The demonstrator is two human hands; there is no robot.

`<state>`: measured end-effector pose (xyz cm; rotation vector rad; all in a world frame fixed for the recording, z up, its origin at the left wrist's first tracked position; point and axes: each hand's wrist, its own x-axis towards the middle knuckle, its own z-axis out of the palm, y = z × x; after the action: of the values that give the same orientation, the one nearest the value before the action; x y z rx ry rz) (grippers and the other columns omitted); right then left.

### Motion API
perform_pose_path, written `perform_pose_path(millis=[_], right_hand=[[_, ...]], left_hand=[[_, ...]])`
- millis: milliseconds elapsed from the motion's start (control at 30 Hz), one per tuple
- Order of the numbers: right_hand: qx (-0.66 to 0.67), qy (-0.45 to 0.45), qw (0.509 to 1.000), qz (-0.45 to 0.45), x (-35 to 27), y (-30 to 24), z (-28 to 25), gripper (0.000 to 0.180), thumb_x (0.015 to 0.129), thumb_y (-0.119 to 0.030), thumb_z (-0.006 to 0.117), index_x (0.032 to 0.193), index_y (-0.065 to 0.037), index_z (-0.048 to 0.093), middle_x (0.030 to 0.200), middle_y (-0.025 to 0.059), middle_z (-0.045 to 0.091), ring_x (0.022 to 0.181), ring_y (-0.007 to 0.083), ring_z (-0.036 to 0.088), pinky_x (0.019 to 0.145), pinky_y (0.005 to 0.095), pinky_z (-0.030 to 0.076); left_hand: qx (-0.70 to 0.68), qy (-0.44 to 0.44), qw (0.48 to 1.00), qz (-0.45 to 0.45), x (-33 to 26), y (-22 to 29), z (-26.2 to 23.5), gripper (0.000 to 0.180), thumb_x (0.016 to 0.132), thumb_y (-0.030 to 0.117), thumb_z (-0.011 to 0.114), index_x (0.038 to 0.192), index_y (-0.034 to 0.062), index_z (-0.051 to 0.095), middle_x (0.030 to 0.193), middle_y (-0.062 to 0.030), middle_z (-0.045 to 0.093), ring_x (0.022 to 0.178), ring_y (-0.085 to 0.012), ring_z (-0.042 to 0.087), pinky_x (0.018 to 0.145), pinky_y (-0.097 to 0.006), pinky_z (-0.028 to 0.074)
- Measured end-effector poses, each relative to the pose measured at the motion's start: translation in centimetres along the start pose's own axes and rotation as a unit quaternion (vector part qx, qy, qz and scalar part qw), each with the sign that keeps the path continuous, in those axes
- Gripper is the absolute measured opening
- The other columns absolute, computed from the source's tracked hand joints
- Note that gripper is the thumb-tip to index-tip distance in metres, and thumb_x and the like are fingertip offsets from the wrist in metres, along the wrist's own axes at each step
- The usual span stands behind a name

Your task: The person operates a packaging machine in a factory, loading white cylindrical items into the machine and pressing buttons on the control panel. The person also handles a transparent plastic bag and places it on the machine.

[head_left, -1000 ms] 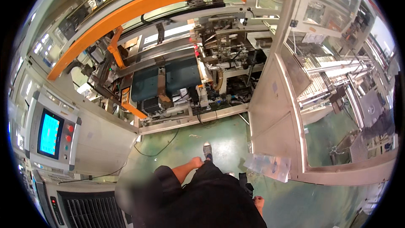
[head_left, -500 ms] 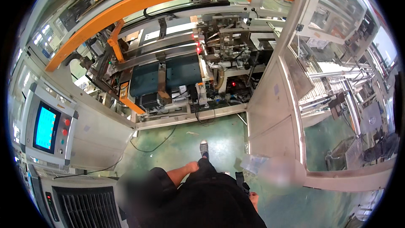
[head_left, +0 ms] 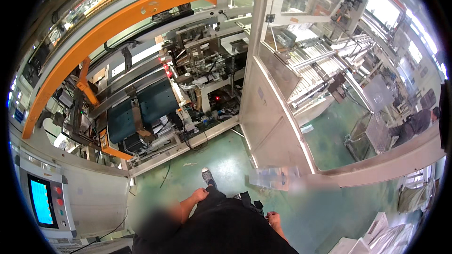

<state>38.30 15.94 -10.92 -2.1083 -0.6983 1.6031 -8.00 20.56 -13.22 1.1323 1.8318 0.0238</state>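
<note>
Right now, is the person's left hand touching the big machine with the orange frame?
Apart. The head view shows the left hand resting at the person's dark trousers, with bare green floor between it and the machine.

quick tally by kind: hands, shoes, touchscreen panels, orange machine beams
hands: 2, left hand and right hand
shoes: 1, grey shoe
touchscreen panels: 1, blue touchscreen
orange beams: 1, orange arched beam
total: 5
</note>
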Motion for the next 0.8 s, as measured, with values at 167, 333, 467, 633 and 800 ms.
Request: perform_pose_path(millis=[167,333,467,633,800], right_hand=[[0.024,-0.014,1.000,-0.007,0.5,1.6,0.6,0.015,0.084,-0.013,0.055,0.089,0.001,0.058,0.068,0.0113,0.063,0.049,0.0184,0.055,0.045,0.0306,0.043],[0.006,-0.001,1.000,0.004,-0.4,0.5,0.8,0.015,0.083,-0.014,0.056,0.084,0.001,0.059,0.068,0.0106,0.063,0.053,0.0176,0.057,0.048,0.0304,0.046],[-0.032,-0.008,0.999,-0.019,-0.9,-0.5,0.5,0.016,0.081,-0.014,0.057,0.078,0.002,0.060,0.068,0.0099,0.062,0.059,0.0169,0.058,0.053,0.0312,0.048],[0.007,-0.038,0.998,-0.055,-0.3,-0.5,0.3,0.014,0.085,-0.012,0.053,0.085,0.001,0.052,0.063,0.0128,0.060,0.041,0.0179,0.053,0.035,0.0293,0.042],[0.021,-0.031,0.999,-0.039,1.5,0.7,-0.1,0.014,0.085,-0.012,0.053,0.087,0.001,0.052,0.063,0.0124,0.059,0.041,0.0176,0.053,0.036,0.0295,0.042]], left_hand=[[-0.008,-0.018,1.000,-0.017,-0.9,-0.1,-0.8,0.037,0.075,0.038,0.057,0.093,0.0064,0.067,0.095,-0.0186,0.064,0.092,-0.0320,0.061,0.083,-0.038,0.047],[-0.010,-0.034,0.999,-0.026,-1.3,-0.4,-0.5,0.037,0.076,0.037,0.057,0.093,0.0067,0.067,0.096,-0.0177,0.065,0.093,-0.0318,0.061,0.083,-0.039,0.047],[-0.036,0.000,0.999,-0.026,-1.7,-0.9,0.3,0.035,0.075,0.037,0.057,0.092,0.0071,0.067,0.094,-0.0179,0.065,0.092,-0.0323,0.061,0.082,-0.040,0.047],[-0.069,0.009,0.997,-0.042,-2.0,-2.0,1.5,0.034,0.075,0.036,0.057,0.092,0.0082,0.066,0.093,-0.0175,0.065,0.091,-0.0318,0.062,0.082,-0.040,0.047],[-0.049,0.013,0.998,-0.039,-2.7,-1.1,0.9,0.034,0.075,0.036,0.057,0.091,0.0082,0.067,0.093,-0.0171,0.065,0.091,-0.0312,0.062,0.082,-0.039,0.048]])
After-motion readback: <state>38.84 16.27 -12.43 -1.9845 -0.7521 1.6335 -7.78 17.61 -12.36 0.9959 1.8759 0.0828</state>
